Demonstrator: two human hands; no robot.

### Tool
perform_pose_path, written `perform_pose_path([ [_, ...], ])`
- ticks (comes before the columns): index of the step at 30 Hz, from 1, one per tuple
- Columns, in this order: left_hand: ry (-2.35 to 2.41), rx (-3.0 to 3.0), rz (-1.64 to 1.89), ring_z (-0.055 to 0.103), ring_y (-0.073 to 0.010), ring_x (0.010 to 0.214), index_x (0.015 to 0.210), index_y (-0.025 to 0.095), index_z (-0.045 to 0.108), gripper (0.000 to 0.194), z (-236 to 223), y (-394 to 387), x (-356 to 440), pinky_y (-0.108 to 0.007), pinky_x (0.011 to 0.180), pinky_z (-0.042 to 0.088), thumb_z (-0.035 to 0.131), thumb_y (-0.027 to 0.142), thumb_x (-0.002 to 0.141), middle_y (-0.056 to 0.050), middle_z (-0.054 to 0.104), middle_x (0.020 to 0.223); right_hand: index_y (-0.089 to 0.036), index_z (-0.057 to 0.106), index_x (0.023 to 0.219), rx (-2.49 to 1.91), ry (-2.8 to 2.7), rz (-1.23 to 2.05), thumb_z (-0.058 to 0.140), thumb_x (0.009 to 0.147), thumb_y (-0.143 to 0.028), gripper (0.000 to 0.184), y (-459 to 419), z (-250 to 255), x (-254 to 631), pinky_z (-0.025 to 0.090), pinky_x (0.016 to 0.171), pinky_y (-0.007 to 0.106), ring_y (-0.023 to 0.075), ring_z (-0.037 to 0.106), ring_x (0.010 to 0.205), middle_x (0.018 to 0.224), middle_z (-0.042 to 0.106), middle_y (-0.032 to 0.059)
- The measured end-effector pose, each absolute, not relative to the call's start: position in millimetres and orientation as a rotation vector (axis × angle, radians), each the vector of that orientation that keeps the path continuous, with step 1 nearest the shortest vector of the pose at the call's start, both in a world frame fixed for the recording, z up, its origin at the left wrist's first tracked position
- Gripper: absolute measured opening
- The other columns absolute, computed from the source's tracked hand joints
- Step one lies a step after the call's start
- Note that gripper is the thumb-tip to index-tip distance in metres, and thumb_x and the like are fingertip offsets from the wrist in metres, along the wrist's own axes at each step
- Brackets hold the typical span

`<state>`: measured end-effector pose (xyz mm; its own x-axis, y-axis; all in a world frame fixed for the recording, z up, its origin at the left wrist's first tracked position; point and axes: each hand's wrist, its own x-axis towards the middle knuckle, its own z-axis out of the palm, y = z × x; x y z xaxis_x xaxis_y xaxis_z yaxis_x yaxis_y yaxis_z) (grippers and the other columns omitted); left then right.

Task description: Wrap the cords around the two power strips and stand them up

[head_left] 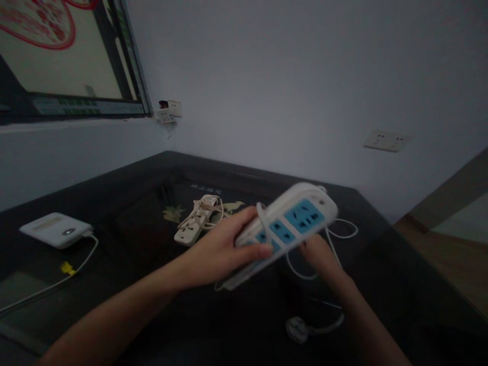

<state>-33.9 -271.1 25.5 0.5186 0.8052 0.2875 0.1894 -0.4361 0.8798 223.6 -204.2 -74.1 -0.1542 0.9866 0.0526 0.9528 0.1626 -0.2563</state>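
Note:
A white power strip (301,216) with blue socket panels is held up at a tilt above the dark table. My left hand (219,249) grips its lower left end, thumb over the front face. Round that same end goes a loop of its white cord (264,221). My right hand (318,252) is behind the strip's lower edge, close to hanging loops of the cord; its fingers are mostly hidden, so what they hold does not show. The cord's plug (297,329) lies low on the table in front.
Beyond my left hand, a second white power strip (188,234) lies with its cord bundled over it. A white device (57,229) with a cable sits at the left on the dark glossy table (133,190). Wall sockets (387,141) are at the right and in the far corner.

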Motion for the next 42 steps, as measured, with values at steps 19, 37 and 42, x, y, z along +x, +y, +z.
perform_pose_path([
  [19, 1.362, 1.961, 1.067, 0.061, -0.0215, 0.083, 0.097, 0.016, 0.055, 0.031, -35.1, -172.8, -55.0, -0.034, 0.074, 0.047, 0.054, 0.043, 0.082, -0.006, 0.063, 0.09, -0.024, 0.069, 0.089, -1.357, -2.357, -0.1, 0.047, 0.091, -0.023, 0.023, -291.9, 7.5, 205.0, 0.051, 0.058, 0.026, 0.0171, 0.071, 0.068, 0.082, 0.074, 0.0002],
  [37, 0.882, 2.794, 0.172, 0.068, -0.0269, 0.082, 0.105, 0.019, 0.058, 0.028, -31.9, -269.2, 10.8, -0.034, 0.068, 0.051, 0.062, 0.036, 0.084, -0.007, 0.07, 0.094, -0.019, 0.07, 0.068, -1.071, -2.248, 0.015, 0.059, 0.088, -0.028, 0.024, -303.6, 34.8, 202.9, 0.039, 0.046, 0.018, 0.008, 0.057, 0.049, 0.057, 0.064, -0.0018],
  [42, 0.817, 2.833, 0.204, 0.068, -0.0279, 0.089, 0.101, 0.019, 0.061, 0.024, -21.0, -273.3, 7.3, -0.038, 0.077, 0.051, 0.064, 0.036, 0.084, -0.007, 0.071, 0.096, -0.02, 0.074, 0.069, -1.195, -2.033, 0.307, 0.07, 0.078, -0.025, 0.01, -292.3, 30.9, 207.2, 0.046, 0.052, 0.019, 0.0108, 0.063, 0.057, 0.064, 0.071, -0.0008],
])
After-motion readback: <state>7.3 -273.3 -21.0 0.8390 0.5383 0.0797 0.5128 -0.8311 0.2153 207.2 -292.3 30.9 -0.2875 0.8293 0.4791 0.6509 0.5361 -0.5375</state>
